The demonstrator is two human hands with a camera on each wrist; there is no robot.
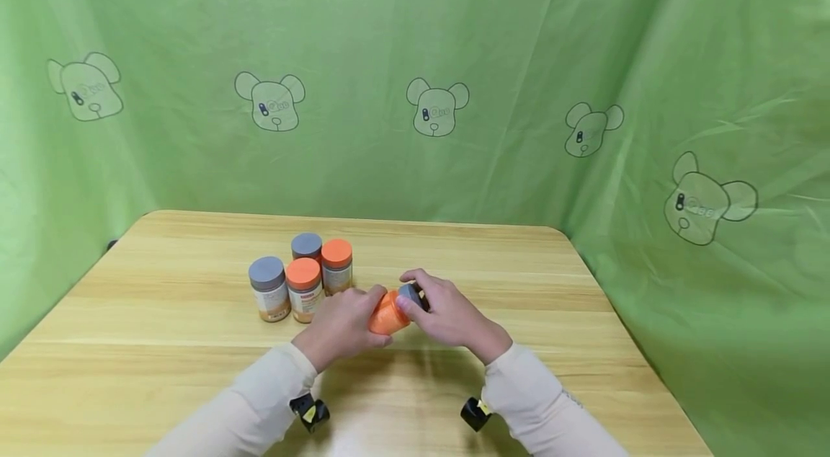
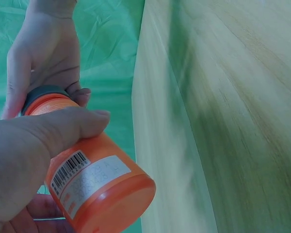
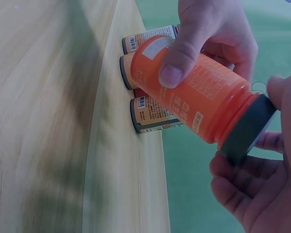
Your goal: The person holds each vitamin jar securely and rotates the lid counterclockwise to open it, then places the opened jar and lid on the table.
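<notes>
Bottle (image 3: 199, 94), right of the jars (image 1: 305, 298): left hand (image 1: 344, 321) has fingers clamped round it, right hand (image 1: 449, 309) pinches the lid (image 3: 247, 128); I fear a slack grip could drop it.

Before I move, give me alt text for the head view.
A person's left grip holds an orange jar tilted above a wooden table while the right grip holds its gray lid. Four lidded jars, two gray-topped and two orange-topped, stand to the left; a green curtain hangs behind.

Orange bottle (image 3: 191, 99), grey lid (image 3: 247, 128) on, held tilted
</notes>
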